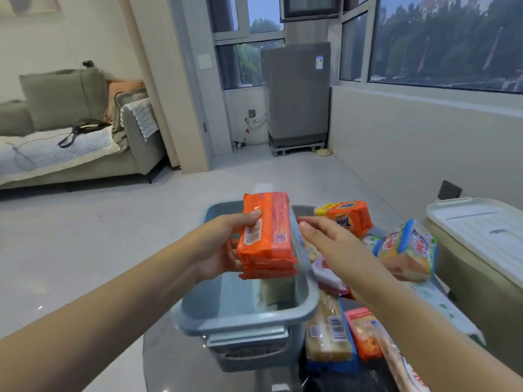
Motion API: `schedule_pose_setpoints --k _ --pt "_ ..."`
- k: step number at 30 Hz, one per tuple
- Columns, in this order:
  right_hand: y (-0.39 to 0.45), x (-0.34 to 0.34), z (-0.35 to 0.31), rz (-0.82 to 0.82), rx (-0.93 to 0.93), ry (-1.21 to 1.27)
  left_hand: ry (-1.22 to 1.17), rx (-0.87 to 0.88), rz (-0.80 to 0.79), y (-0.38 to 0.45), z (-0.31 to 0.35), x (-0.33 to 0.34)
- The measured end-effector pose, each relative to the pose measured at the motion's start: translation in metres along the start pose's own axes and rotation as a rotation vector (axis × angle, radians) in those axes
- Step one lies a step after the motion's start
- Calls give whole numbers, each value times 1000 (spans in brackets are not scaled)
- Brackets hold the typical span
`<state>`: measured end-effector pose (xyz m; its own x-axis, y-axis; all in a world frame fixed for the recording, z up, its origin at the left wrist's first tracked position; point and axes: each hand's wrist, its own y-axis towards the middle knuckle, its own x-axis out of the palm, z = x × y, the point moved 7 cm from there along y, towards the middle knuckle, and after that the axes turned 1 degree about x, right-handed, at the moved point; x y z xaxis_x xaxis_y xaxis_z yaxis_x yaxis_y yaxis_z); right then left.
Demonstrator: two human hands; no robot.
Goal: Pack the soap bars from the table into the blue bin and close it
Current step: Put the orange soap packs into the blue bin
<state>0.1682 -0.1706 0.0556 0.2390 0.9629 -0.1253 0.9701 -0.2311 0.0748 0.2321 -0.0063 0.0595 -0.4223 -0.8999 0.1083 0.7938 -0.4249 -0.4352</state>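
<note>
My left hand grips an orange soap pack and holds it upright above the open blue bin. Inside the bin a pale pack leans against the right wall. My right hand hovers just right of the orange pack with fingers apart and nothing in it. To the right of the bin lie more soap packs: an orange and yellow one, a blue and white one, a tan one with barcodes and a small orange one.
A white lid rests on a beige box at the far right. The round glass table carries the bin and packs. Beyond it are open floor, a sofa at left and a grey appliance by the window.
</note>
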Motion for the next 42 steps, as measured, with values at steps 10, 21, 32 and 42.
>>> schedule_pose_setpoints --k 10,21,32,42 --pt "-1 22 29 -125 93 -177 135 -319 -114 1 -64 -10" --pt "-3 24 32 -126 48 -254 224 -353 -202 10 -54 -14" --pt "-8 26 32 -138 63 -236 149 -394 -261 8 -71 5" --pt "-7 27 36 -132 60 -197 319 -415 -176 15 -76 7"
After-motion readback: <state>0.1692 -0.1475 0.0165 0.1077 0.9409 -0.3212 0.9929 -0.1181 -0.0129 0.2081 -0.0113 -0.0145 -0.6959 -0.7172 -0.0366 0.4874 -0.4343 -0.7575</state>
